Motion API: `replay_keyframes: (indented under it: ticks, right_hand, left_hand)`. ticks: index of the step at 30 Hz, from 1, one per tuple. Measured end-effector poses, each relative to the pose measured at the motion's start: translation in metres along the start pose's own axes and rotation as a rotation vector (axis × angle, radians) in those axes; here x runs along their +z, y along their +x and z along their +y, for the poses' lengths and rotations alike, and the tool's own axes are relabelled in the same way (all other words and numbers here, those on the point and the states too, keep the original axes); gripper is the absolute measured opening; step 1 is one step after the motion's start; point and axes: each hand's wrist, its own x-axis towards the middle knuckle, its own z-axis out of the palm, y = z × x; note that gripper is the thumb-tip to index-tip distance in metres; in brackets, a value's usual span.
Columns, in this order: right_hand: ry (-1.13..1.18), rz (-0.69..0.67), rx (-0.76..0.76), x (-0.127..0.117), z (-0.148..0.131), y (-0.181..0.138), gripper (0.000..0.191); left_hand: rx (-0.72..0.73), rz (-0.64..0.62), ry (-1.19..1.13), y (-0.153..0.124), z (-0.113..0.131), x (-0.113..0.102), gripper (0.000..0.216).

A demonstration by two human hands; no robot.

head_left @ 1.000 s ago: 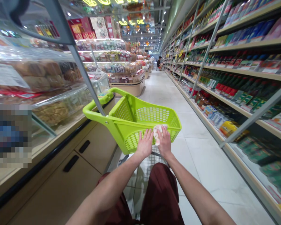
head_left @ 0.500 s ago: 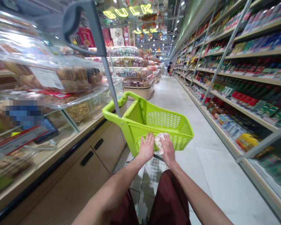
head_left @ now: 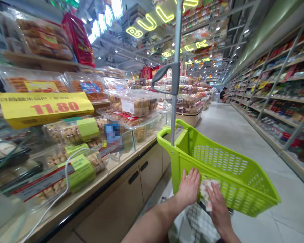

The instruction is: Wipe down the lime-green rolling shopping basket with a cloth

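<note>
A bright green shopping cart (head_left: 225, 172) with a perforated basket fills the lower right of the head view. My left hand (head_left: 191, 185) lies against its near side wall, fingers spread and holding nothing. Just right of it, my right hand (head_left: 220, 206) presses a crumpled white cloth with reddish patches (head_left: 207, 191) to the same wall. The palm and part of the cloth under the right hand's fingers are hidden. From the cart's handle end rises a grey pole (head_left: 175, 114) with a looped grey grip (head_left: 164, 79).
On the left runs a display counter (head_left: 121, 202) with clear boxes of baked snacks (head_left: 131, 101) and a yellow price sign (head_left: 45, 106). Stocked shelves (head_left: 281, 91) line the right. Between them stretches a tiled aisle (head_left: 215, 118), with a person (head_left: 223, 95) low down at the far end.
My view has turned left and up, so the cart and both hands appear farther right and lower. Both hands stay at the cart's side, the cloth still under the right one.
</note>
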Motion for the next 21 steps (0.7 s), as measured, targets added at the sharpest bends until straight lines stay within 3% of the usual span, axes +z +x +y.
replay_keyframes:
  ticks: [5,9,13,17,21]
  right_hand:
    - [-0.107,0.077,0.052,-0.011,0.010,0.045,0.064]
    - [-0.119,0.012,-0.045,0.014,0.012,0.019,0.065]
    - [-0.066,-0.036,-0.066,0.025,-0.006,-0.007,0.066]
    - [-0.034,0.027,0.003,0.007,-0.021,0.032,0.062]
    - [-0.056,0.108,-0.016,0.000,-0.018,0.077,0.060]
  left_hand:
    - [-0.021,0.024,-0.006,-0.001,-0.010,-0.006,0.069]
    - [-0.025,0.049,-0.022,-0.007,-0.012,-0.003,0.068]
    - [-0.035,0.046,-0.029,-0.014,-0.017,0.000,0.067]
    - [-0.064,0.064,-0.039,-0.013,-0.021,-0.005,0.064]
    - [-0.095,0.080,-0.036,-0.009,-0.022,-0.013,0.064]
